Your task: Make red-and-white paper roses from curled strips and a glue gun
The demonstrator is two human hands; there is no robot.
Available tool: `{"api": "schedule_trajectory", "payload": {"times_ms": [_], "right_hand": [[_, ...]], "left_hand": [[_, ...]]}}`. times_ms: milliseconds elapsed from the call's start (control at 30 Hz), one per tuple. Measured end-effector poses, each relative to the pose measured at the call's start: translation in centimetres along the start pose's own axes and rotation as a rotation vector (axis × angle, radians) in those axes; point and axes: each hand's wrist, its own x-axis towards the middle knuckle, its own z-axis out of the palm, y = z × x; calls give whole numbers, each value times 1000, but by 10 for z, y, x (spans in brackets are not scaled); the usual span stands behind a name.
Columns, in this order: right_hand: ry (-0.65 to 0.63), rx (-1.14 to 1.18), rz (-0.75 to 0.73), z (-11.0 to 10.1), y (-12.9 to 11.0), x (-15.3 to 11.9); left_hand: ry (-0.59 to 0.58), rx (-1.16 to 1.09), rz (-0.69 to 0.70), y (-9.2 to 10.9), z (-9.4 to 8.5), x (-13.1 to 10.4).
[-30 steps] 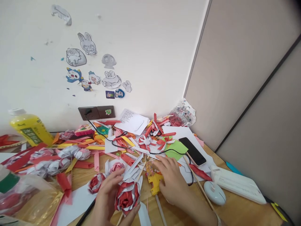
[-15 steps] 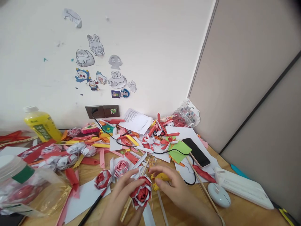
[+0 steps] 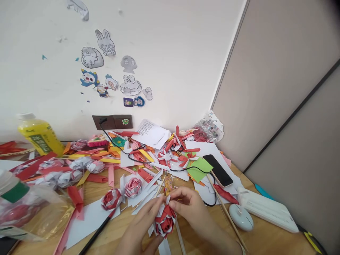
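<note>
A red and white folded paper rose (image 3: 165, 224) is held low in front of me. My left hand (image 3: 142, 225) is closed round its left side and underside. At the rose's upper edge, the thumb and fingers of my right hand (image 3: 189, 209) pinch a white paper petal (image 3: 168, 200). Below my right wrist a translucent glue stick (image 3: 180, 238) lies on the table; the yellow glue gun is mostly hidden behind my hands. Two more paper roses, one red and white (image 3: 111, 199) and one pink (image 3: 133, 187), rest to the left.
Folded paper strips (image 3: 138, 156) cover the back of the table (image 3: 207, 244). On the left stand a yellow drink bottle (image 3: 39, 136) and a clear plastic jar (image 3: 32, 212). A phone (image 3: 217, 170), white mouse (image 3: 241, 216) and white keyboard (image 3: 268, 210) lie at right. A black cable (image 3: 186, 170) crosses the middle.
My right hand has come from apart in the air to the rose, closing on a petal at its top. The rose has shifted slightly right. The whole view has tilted a little.
</note>
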Motion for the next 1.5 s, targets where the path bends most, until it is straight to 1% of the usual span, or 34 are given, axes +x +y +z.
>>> {"api": "schedule_trajectory", "payload": {"times_ms": [133, 200, 267, 333, 433, 533, 633, 733, 800, 933, 1067, 1233, 1300, 1400, 1500], "right_hand": [[42, -70, 13, 3, 4, -1], [48, -120, 4, 3, 5, -1], [34, -134, 7, 3, 3, -1], [3, -128, 14, 1, 1, -1], [-63, -137, 28, -1, -2, -1], [-137, -144, 54, -4, -7, 0], [-184, -196, 68, -7, -12, 0], [-182, -294, 48, -8, -15, 0], [-156, -305, 31, -6, -13, -1], [-96, -168, 39, 4, -5, -2], [-97, -68, 22, 8, 3, -2], [-191, -57, 81, 0, 4, 0], [-209, -92, 76, -2, 4, 0], [-176, -149, 62, -1, 4, -1], [-148, -180, 39, 1, 4, -1]], "left_hand": [[-26, -17, -17, -7, 5, -3], [-43, -44, -36, -6, 5, -2], [-35, -79, -76, -4, 3, -1], [-24, -119, -137, 0, 1, 0], [-44, -201, -209, 6, 0, 1], [-72, -302, -224, 8, 1, 1], [-58, -368, -237, 8, 4, 1], [-19, -350, -224, 6, 9, -2], [29, -307, -205, 6, 13, -5], [77, -208, -216, 7, 22, -8], [88, -205, -261, 7, 27, -7], [87, -251, -154, 5, 29, -9], [83, -242, -150, 4, 30, -10], [78, -228, -191, 4, 33, -12], [69, -231, -207, 5, 31, -10]]}}
